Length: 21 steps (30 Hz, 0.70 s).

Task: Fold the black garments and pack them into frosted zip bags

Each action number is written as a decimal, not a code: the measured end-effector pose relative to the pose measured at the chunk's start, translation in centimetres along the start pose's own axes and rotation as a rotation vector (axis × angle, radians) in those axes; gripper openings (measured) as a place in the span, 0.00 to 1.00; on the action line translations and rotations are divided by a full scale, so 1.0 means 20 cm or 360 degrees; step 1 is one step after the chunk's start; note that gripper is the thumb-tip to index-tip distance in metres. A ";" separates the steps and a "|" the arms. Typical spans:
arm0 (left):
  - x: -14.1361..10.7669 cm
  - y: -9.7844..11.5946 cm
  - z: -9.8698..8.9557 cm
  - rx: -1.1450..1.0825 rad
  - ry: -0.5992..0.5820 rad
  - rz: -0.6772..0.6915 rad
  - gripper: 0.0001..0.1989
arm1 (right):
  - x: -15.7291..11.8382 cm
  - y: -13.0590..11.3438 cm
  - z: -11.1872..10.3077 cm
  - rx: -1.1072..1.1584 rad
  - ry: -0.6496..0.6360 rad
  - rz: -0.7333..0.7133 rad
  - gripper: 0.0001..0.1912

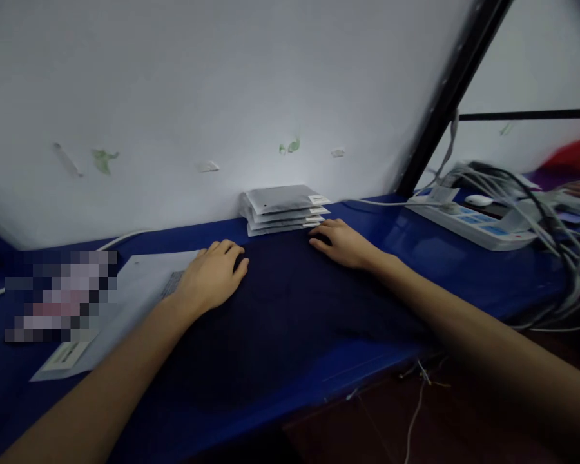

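Observation:
A dark, flat cloth [290, 296] lies spread on the blue table. My left hand [215, 274] rests at its left edge, fingers apart, with the wrist over a pale plastic package [140, 283] that bears a label. At the cloth's upper right corner lies my right hand [341, 243], its fingers somewhat spread and holding nothing I can see. Just beyond the cloth, against the wall, a stack of several grey packages [285, 206] with white labels sits close to the right fingertips.
On the right, a white power strip [473, 222] stands among tangled cables [551, 225] and a white mouse [478, 200]. A blurred-out object [67, 290] lies at the left of the blue table [391, 232]. A dark frame post [444, 109] rises behind.

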State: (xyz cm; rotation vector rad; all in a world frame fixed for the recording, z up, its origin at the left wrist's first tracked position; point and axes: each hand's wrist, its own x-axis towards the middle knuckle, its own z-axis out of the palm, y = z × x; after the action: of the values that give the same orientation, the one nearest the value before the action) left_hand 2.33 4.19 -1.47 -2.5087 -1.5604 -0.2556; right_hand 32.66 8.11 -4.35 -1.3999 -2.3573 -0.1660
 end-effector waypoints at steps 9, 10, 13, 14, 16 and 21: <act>-0.02 -0.01 0.00 -0.0223 -0.0086 -0.0020 0.23 | -0.03 0.05 -0.01 -0.0001 0.0031 0.0107 0.16; -0.03 -0.01 0.00 -0.0222 -0.0090 -0.0019 0.23 | -0.04 0.05 -0.01 0.0001 0.0038 0.0124 0.17; -0.03 0.00 -0.01 -0.0215 -0.0112 -0.0014 0.24 | -0.04 0.05 -0.01 0.0010 0.0038 0.0144 0.17; -0.04 0.00 -0.01 -0.0210 -0.0122 -0.0021 0.24 | -0.05 0.05 -0.01 0.0012 0.0036 0.0146 0.17; -0.04 0.01 -0.02 -0.0171 -0.0124 -0.0037 0.24 | -0.05 0.05 0.00 0.0016 0.0031 0.0143 0.18; -0.05 0.03 -0.04 -0.0011 -0.0057 -0.0083 0.26 | -0.06 0.06 0.01 0.0021 0.0030 0.0207 0.19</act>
State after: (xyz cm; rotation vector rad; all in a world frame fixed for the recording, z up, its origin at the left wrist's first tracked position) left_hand 2.32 2.88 -0.92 -2.4933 -1.6431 -0.2246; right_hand 34.11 7.72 -5.18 -1.5330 -2.2395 -0.1264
